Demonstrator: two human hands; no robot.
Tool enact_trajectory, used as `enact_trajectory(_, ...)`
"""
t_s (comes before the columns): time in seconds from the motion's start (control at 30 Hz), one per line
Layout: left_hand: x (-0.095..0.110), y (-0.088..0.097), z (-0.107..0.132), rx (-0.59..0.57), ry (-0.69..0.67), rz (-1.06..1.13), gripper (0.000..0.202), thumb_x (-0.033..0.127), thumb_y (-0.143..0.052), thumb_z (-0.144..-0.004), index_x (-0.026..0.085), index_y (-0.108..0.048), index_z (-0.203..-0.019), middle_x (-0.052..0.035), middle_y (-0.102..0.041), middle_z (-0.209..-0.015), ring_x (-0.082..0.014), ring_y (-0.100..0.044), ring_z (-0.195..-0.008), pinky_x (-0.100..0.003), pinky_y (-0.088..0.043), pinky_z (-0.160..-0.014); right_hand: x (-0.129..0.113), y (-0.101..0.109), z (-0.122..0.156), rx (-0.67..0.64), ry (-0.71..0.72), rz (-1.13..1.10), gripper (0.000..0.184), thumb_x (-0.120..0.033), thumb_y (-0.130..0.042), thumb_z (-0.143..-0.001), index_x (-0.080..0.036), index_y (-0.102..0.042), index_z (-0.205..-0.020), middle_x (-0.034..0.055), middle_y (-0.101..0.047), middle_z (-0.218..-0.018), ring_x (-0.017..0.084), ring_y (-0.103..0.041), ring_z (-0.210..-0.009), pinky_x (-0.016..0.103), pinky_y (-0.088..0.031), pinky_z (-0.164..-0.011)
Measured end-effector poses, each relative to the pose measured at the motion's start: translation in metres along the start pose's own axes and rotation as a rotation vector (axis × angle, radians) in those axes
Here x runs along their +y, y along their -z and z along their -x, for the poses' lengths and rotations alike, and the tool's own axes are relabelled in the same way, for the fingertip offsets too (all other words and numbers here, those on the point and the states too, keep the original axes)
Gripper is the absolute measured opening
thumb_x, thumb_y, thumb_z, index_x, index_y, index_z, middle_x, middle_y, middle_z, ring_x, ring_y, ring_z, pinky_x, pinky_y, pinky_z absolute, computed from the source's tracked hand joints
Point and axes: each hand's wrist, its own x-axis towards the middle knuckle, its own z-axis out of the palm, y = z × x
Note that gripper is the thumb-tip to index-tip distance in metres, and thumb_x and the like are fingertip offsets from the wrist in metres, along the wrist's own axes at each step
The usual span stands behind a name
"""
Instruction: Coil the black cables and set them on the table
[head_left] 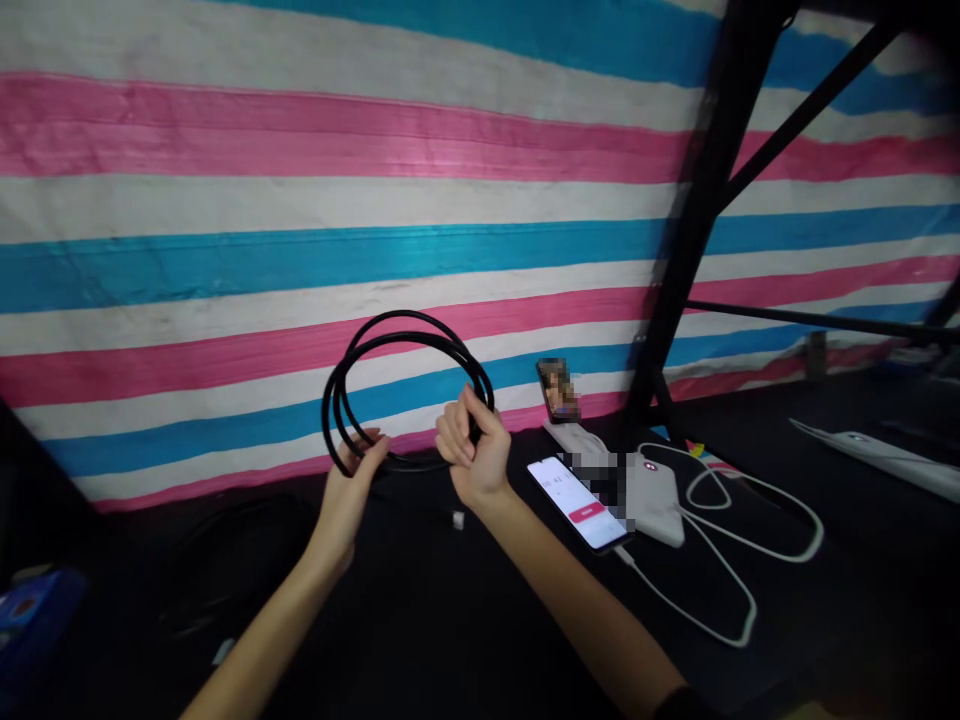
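Black cable coil (pixel 405 335) held up off the bench (pixel 450 620)
Left hand (pixel 352 480) cups the coil's lower-left side, right hand (pixel 471 450) pinches the loops shut on the other, so they stay stacked and don't spring open. Lit smartphone (pixel 577 505) and white power bank (pixel 660 490) lie just right of the hands.

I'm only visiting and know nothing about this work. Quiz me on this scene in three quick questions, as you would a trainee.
1. True or false: the left hand and right hand both hold the coiled black cable.
2. The lit smartphone lies: A) left of the left hand, B) right of the right hand, C) inside the coil.
3. What colour is the looped cable beside the power bank?
Key: 1 true; 2 B; 3 white.
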Motion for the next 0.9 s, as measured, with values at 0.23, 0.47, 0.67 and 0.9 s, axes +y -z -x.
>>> enact_trajectory(0.23,0.012,-0.003,0.007,0.160,0.225,0.252,0.077,0.023,-0.077,-0.060,0.031,-0.031,-0.122,-0.0009,-0.053,-0.098,-0.0198,-0.057,-0.091,-0.041,-0.047,-0.080,0.013,0.002,0.002,-0.083,0.074,0.067,0.050,-0.040,-0.061,-0.077,-0.018,-0.040,-0.038,-0.0078,-0.024,-0.031,0.004,-0.017,-0.030,0.021,-0.010,-0.035)
enact_trajectory(0.47,0.022,-0.002,0.015,-0.125,0.682,0.676,0.017,0.031,-0.054,-0.080,0.014,-0.056,-0.078,-0.0098,-0.063,-0.082,-0.0206,-0.064,-0.078,-0.034,-0.052,-0.072,0.022,-0.002,0.006,-0.085,-0.010,0.194,0.050,-0.046,-0.057,-0.076,-0.020,-0.039,-0.037,-0.0062,-0.026,-0.032,0.006,-0.021,-0.029,0.023,-0.016,-0.035)
enact_trajectory(0.67,0.022,0.004,0.011,0.020,0.303,0.618,0.035,0.027,-0.047,-0.084,0.020,-0.041,-0.050,0.0028,-0.048,-0.046,-0.0133,-0.059,-0.055,-0.025,-0.049,-0.067,0.015,0.001,0.000,-0.090,-0.026,0.432,0.033,-0.037,-0.062,-0.077,-0.017,-0.055,-0.051,-0.0019,-0.051,-0.045,0.011,-0.052,-0.044,0.025,-0.042,-0.049)
enact_trajectory(0.9,0.023,0.017,-0.001,0.004,-0.086,0.119,0.042,0.035,-0.051,-0.081,0.022,-0.038,-0.043,0.0067,-0.028,-0.028,-0.0141,-0.051,-0.037,-0.024,-0.046,-0.056,0.002,0.014,-0.015,0.084,0.047,0.756,0.043,-0.036,-0.070,-0.068,-0.021,-0.054,-0.105,-0.0032,-0.060,-0.072,0.011,-0.056,-0.046,0.023,-0.044,-0.042)
